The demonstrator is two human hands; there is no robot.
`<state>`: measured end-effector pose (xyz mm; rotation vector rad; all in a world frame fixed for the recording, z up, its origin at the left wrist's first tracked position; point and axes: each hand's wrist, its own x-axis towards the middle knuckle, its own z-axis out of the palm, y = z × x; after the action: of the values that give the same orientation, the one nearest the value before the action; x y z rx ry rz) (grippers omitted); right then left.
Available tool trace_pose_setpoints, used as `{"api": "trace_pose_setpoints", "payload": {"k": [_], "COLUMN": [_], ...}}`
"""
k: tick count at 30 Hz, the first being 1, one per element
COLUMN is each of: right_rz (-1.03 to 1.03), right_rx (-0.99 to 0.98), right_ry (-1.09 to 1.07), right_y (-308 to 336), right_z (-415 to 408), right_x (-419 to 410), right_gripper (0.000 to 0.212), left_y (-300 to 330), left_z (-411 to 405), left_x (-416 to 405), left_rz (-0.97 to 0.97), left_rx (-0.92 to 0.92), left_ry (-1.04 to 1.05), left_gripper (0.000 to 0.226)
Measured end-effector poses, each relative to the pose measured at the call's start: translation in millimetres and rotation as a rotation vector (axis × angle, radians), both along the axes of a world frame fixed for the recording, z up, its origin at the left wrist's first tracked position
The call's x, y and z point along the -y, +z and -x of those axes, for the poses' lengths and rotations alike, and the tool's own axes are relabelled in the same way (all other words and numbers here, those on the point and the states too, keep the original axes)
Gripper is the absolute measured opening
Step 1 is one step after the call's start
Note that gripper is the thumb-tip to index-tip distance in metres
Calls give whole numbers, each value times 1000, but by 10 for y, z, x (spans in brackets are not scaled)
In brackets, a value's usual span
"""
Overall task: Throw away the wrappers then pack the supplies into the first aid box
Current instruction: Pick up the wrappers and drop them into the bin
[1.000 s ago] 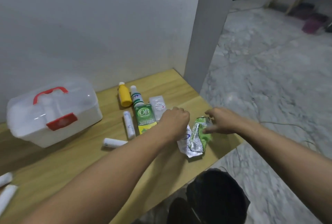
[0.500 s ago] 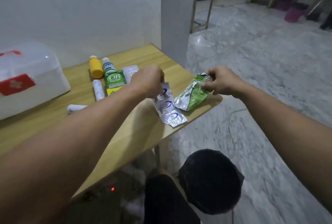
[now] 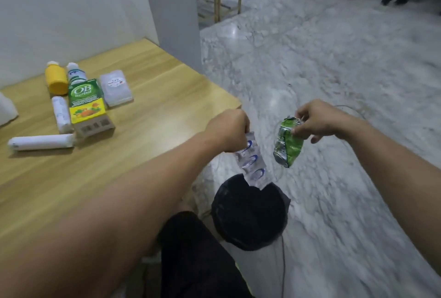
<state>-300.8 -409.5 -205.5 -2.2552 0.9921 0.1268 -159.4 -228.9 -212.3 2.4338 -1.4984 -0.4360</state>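
Left grip point(image 3: 229, 130) is closed in a fist around the top edge of a silver wrapper point(image 3: 253, 164), which hangs down from it past the corner of the surface point(image 3: 155, 106). That wrapper carries blue oval marks, and its lower end shows in front of the rim of a black bin point(image 3: 248, 216) standing on the floor. Right grip point(image 3: 315, 121) pinches the top of a crumpled green wrapper point(image 3: 287, 145) between thumb and fingertips, holding it in the air above the marble floor point(image 3: 334, 63), beside the silver one but apart from it (the two do not touch). Both wrappers are clear of the surface and not yet in the bin.

On the wooden surface, well to the left of the hands, the supplies lie in a cluster. A yellow bottle point(image 3: 56, 80) and a white bottle with a green label point(image 3: 75, 74) lie side by side near the wall. A green box point(image 3: 87, 104) lies just below the white bottle, and a clear flat case point(image 3: 116, 87) is just beside the box on its right. One white roll point(image 3: 61, 114) lies along the box's left side; another white roll point(image 3: 40, 142) lies crosswise near it. At the left edge a white corner of the first aid box point(image 3: 7, 111) shows, the rest being out of view.
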Motion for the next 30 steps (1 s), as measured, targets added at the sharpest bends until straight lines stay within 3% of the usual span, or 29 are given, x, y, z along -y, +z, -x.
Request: {"api": "trace_pose_setpoints", "payload": {"k": [4, 7, 11, 14, 16, 20, 30], "right_rz": [-27, -43, -7, 4, -17, -47, -64], "right_rx": [-53, -91, -127, -125, -130, -163, -31], "right_ry": [-65, -91, -81, -97, -108, -73, -19], "right_y": [-593, -1006, -1437, -1633, -1701, -1782, -1317], "right_z": [100, 117, 94, 70, 50, 32, -147], "right_x": [-95, -175, -257, -318, -345, -331, -173], "right_gripper": [8, 18, 4, 2, 9, 27, 32], "left_y": [-586, -990, -1269, -1354, -1406, -1457, -943], "left_z": [180, 225, 279, 301, 302, 275, 111], "left_x": [68, 64, 60, 62, 76, 74, 234], "left_rz": [-143, -185, -234, -246, -275, -385, -354], "left_rx": [-27, -92, -123, -151, -193, -234, -222], "left_ry": [32, 100, 180, 225, 245, 225, 108], "left_gripper": [9, 27, 7, 8, 14, 57, 59]}}
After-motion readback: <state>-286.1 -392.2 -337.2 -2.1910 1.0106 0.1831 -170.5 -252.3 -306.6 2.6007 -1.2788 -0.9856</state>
